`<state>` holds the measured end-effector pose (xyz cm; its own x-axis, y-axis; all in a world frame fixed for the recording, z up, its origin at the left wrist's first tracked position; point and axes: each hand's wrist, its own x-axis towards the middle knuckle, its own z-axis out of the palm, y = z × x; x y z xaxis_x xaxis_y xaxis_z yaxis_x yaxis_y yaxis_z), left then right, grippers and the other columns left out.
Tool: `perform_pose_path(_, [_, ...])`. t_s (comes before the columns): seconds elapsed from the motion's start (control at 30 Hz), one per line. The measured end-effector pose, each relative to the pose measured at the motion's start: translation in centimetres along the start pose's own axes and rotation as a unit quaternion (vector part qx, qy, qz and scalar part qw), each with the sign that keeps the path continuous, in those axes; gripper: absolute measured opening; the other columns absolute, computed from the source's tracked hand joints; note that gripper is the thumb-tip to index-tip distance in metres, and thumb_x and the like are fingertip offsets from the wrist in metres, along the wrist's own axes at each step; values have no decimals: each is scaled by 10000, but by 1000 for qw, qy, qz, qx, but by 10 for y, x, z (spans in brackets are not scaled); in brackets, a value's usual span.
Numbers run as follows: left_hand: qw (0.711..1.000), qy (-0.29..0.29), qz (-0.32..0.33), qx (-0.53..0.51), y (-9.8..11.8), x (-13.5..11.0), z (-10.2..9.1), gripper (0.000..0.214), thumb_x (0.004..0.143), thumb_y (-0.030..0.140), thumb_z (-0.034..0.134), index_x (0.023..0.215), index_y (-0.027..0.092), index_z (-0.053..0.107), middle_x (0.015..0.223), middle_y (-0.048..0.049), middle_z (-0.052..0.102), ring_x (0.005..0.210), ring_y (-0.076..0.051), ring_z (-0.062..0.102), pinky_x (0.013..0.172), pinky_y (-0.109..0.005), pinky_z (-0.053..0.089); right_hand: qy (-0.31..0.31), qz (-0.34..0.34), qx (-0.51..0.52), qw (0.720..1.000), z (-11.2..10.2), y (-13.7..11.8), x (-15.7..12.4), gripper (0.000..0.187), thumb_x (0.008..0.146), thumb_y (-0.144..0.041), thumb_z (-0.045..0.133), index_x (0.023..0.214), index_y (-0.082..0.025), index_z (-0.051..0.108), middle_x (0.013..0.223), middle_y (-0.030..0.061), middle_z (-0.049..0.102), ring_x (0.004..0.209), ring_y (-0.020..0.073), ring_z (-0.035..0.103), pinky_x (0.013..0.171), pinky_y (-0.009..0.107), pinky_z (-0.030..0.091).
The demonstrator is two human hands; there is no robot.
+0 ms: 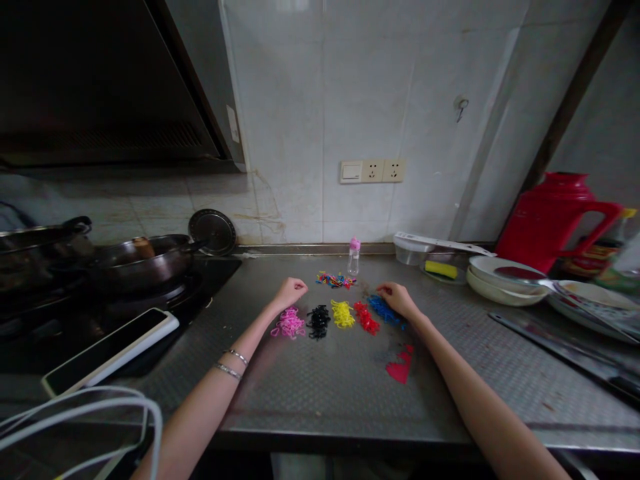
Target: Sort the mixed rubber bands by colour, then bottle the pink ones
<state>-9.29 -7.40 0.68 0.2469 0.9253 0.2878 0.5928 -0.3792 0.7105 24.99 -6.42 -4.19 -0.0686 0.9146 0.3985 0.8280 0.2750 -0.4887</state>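
My left hand (293, 291) is closed, its fingertips pinched together just above the pink rubber bands (290, 323); anything between them is too small to make out. My right hand (394, 297) is also closed, thumb and fingers together at the upper edge of the blue rubber bands (384, 311). What it may hold is hidden. Between the hands lie piles of black bands (319, 322), yellow bands (343, 314) and red bands (367, 318). Farther back is a mixed-colour pile (336, 280), with a small clear bottle with a pink cap (354, 257) behind it.
A torn red piece (400, 365) lies on the metal counter (320, 400). To the left are a stove with pans (145, 263), a white-edged device (110, 350) and white cables (145, 400). Bowls (500, 280), a knife (560, 353) and a red thermos jug (545, 220) stand right.
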Motion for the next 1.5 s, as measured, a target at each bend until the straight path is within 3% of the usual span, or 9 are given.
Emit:
perform_pose_path(0.2, [1000, 9, -14, -13, -3, 4, 2, 229, 671, 244, 499, 717, 86, 658, 596, -49, 624, 508, -106, 518, 522, -211, 396, 16, 24, 25, 999, 1, 0, -3, 250, 688, -260, 463, 808, -158, 657, 693, 38, 630, 658, 150, 556, 626, 227, 403])
perform_pose_path(0.43, [999, 35, -19, 11, -18, 33, 15, 227, 682, 229, 491, 742, 86, 657, 633, -54, 632, 579, -120, 548, 579, -220, 414, 22, 10, 27, 999, 3, 1, -3, 252, 690, -252, 458, 802, -147, 658, 713, 46, 637, 660, 150, 559, 620, 226, 400])
perform_pose_path(0.57, [998, 39, -15, 53, -18, 50, 29, 218, 674, 215, 522, 802, 100, 657, 758, -80, 653, 677, -138, 570, 651, -237, 421, 23, 19, 30, 999, 3, 2, -3, 241, 688, -255, 465, 787, -153, 660, 723, 47, 644, 671, 153, 565, 623, 225, 403])
perform_pose_path(0.77, [982, 48, -63, 169, -12, 64, 43, 237, 673, 226, 561, 881, 156, 651, 876, -110, 643, 749, -183, 576, 694, -289, 411, 15, 26, 28, 999, 2, 0, -3, 222, 689, -249, 473, 771, -164, 661, 729, 43, 646, 672, 151, 567, 621, 221, 408])
perform_pose_path(1.03, [982, 37, -85, 166, -12, 72, 44, 129, 646, 201, 563, 684, 158, 679, 803, -120, 659, 722, -187, 573, 676, -289, 394, 13, 37, 24, 999, -1, -5, -4, 220, 687, -231, 466, 765, -165, 661, 721, 43, 649, 680, 151, 574, 620, 217, 409])
perform_pose_path(1.27, [982, 47, -70, 170, -19, 73, 48, 155, 644, 187, 542, 695, 158, 686, 762, -97, 662, 652, -161, 565, 621, -255, 392, 20, 37, 23, 999, -2, -7, -4, 217, 685, -228, 471, 757, -160, 664, 721, 45, 652, 680, 150, 576, 613, 211, 405])
perform_pose_path(1.37, [988, 35, -53, 144, -10, 73, 57, 181, 652, 218, 535, 716, 142, 687, 740, -87, 660, 633, -150, 559, 607, -244, 393, 20, 41, 23, 999, 0, -5, -3, 218, 684, -226, 475, 764, -159, 666, 728, 47, 657, 677, 148, 580, 611, 210, 408])
perform_pose_path(1.5, [995, 2, -6, 104, 25, 66, 77, 209, 651, 240, 539, 754, 133, 686, 741, -75, 664, 639, -147, 562, 589, -233, 391, 23, 53, 32, 998, 2, -2, -2, 212, 677, -226, 486, 766, -163, 668, 723, 40, 661, 673, 145, 586, 618, 210, 417])
